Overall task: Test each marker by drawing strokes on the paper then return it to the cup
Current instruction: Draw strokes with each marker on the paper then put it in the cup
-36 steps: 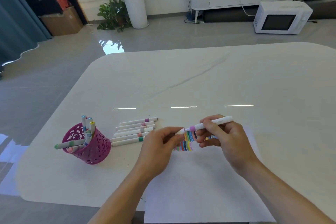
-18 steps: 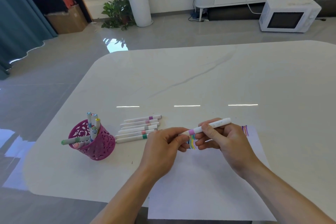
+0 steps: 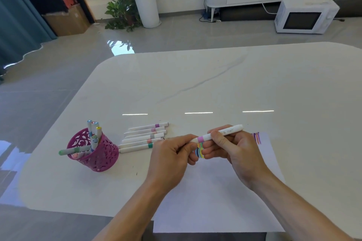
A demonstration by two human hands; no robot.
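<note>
both hands are holding one marker [image 3: 219, 134] above the paper [image 3: 215, 191]: right hand [image 3: 235, 148] gripping the barrel, left hand [image 3: 172, 154] pinching its capped end.

White microwave [image 3: 305, 16] on the floor [image 3: 195, 34] — potted plant [image 3: 147, 6] and cardboard box [image 3: 67, 22] further left.

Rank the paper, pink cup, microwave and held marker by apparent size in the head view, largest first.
1. paper
2. microwave and pink cup: about alike; the microwave stands farther off, so I leave them unranked.
3. held marker
</note>
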